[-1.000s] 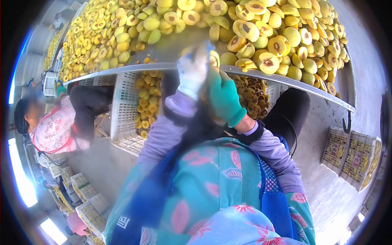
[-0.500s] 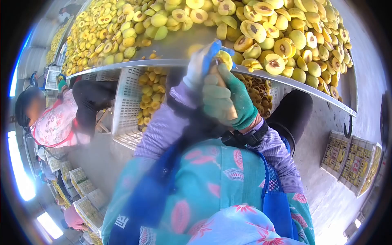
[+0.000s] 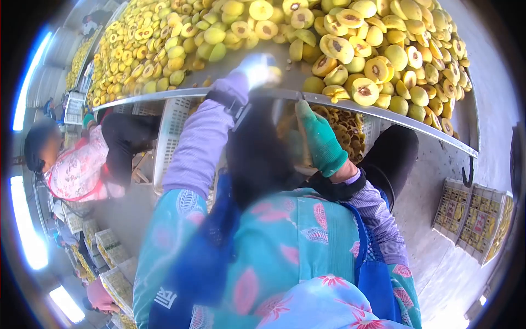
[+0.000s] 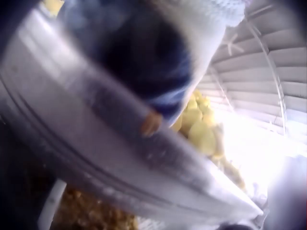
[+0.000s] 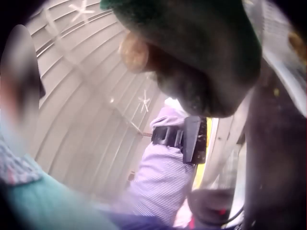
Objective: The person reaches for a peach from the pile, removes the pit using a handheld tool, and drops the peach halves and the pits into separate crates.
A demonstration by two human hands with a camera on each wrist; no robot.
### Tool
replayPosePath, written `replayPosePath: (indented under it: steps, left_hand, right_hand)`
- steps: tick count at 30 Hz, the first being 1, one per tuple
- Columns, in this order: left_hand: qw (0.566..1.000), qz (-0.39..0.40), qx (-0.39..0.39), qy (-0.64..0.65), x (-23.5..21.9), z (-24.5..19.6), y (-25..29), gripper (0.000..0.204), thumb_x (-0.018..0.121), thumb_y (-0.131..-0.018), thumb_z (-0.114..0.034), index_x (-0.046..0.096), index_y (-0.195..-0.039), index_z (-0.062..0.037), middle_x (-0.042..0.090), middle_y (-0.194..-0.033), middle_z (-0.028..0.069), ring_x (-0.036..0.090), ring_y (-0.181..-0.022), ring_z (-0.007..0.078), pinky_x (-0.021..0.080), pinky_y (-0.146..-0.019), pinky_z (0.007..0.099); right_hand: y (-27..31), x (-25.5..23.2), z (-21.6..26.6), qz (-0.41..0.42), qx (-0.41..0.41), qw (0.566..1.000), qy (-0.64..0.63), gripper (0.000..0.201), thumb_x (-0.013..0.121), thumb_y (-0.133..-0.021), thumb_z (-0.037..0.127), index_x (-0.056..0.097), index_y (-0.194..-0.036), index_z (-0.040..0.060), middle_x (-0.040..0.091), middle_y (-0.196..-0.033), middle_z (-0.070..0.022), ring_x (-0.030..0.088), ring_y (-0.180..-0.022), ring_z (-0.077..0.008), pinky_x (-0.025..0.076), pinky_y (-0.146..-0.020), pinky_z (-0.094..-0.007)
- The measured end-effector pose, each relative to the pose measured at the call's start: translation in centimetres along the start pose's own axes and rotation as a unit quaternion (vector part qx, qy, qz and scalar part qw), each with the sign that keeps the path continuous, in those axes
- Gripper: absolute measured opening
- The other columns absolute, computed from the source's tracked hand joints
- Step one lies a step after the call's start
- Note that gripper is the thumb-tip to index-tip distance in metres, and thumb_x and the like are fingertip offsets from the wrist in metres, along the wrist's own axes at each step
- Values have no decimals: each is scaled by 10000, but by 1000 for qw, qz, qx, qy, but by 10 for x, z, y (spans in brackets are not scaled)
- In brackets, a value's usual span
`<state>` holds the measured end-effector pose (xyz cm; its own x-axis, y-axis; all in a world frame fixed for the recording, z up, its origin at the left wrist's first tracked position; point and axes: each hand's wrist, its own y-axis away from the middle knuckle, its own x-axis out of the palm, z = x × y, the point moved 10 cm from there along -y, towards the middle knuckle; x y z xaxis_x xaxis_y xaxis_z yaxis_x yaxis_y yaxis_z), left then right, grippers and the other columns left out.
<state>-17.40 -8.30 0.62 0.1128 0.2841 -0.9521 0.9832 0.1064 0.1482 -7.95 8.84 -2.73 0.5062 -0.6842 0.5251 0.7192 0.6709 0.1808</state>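
Over the tray's near edge, the left hand in a white and blue glove is blurred; a yellowish shape lies at its fingers, and its grip is unclear. In the left wrist view the same glove is above the metal rim, where a small orange bit sits. The right hand, green-gloved, is below the rim, thumb up. Its curled fingers grip a wooden handle, whose round end sticks out of the glove in the right wrist view. Halved yellow fruit is heaped in the tray.
Beneath the tray's metal edge stand a white crate and a container of brown-yellow pieces. Another person sits at the left. Stacked crates of yellow fruit stand on the floor at the right.
The hands were together at a piece of fruit; now they are apart. The left hand has moved left and forward over the tray, while the right hand stays near the body.
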Motion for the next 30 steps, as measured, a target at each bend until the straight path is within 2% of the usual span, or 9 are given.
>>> replayPosePath:
  steps: [4, 7, 10, 12, 18, 22, 25, 28, 30]
  left_hand:
    - [886, -44, -15, 461, -4, 6, 19, 384, 714, -735, -158, 608, -1067, 2, 644, -1006, 132, 630, -891, 246, 503, -775, 347]
    - [910, -230, 264, 223, -49, -58, 75, 317, 673, -750, -118, 608, -1040, -7, 640, -981, 125, 627, -876, 264, 509, -758, 352]
    - [886, -319, 306, 140, -49, -87, 101, 293, 685, -725, -168, 615, -975, -33, 632, -940, 102, 598, -909, 303, 514, -727, 362]
    - [896, -314, 238, 206, -39, -79, 96, 258, 654, -731, -134, 612, -962, -26, 629, -928, 114, 613, -857, 291, 519, -701, 362]
    - [824, -270, 68, 494, -8, -51, 81, 256, 578, -897, -221, 622, -970, 21, 657, -856, 82, 628, -714, 154, 511, -641, 266]
    - [827, -244, 14, 507, 17, -27, 77, 225, 590, -801, -144, 615, -974, -1, 646, -851, 100, 632, -722, 225, 516, -634, 326]
    - [911, -304, 61, 271, -26, -35, 112, 215, 604, -828, -172, 627, -979, -20, 656, -862, 123, 638, -757, 261, 510, -661, 342]
    - [957, -284, 64, 11, -65, -11, 149, 282, 650, -815, -223, 635, -1029, -40, 648, -916, 155, 629, -830, 308, 496, -735, 372]
    - [946, -200, -214, 137, -61, 82, 146, 359, 689, -778, -255, 630, -1078, -66, 626, -999, 159, 631, -819, 310, 499, -754, 379]
  right_hand:
    - [2, 12, 59, -64, -303, 862, 401, 187, 514, -919, 191, 573, -1037, 59, 567, -840, -83, 558, -676, -217, 443, -543, -314]
    - [9, 34, 73, -90, -428, 748, 500, 209, 520, -901, 141, 571, -1083, 51, 570, -922, -143, 565, -736, -295, 448, -570, -373]
    - [8, 44, 57, -99, -404, 653, 633, 207, 504, -910, 109, 567, -1097, 45, 569, -897, -137, 557, -721, -321, 442, -568, -407]
    - [-20, 12, 22, -107, -245, 850, 454, 213, 504, -916, 124, 570, -1104, 47, 565, -845, -134, 553, -685, -308, 434, -547, -394]
    - [9, 30, 39, -104, -319, 840, 427, 258, 475, -957, 294, 570, -958, 55, 539, -668, -112, 522, -567, -245, 407, -494, -338]
    - [-6, 48, 9, 128, -21, 991, -22, 344, 418, -964, 419, 528, -854, 111, 445, -589, -19, 434, -479, -169, 345, -449, -286]
    - [30, 101, 1, 318, 301, 787, -435, 409, 373, -963, 511, 492, -789, 160, 364, -545, 60, 355, -414, -111, 290, -416, -250]
    - [48, 117, 21, 361, 272, 782, -429, 445, 356, -949, 555, 485, -772, 168, 344, -542, 72, 329, -415, -91, 267, -403, -254]
    - [27, 74, -16, 251, 288, 814, -439, 410, 388, -947, 532, 494, -789, 169, 369, -550, 60, 366, -447, -84, 302, -418, -246]
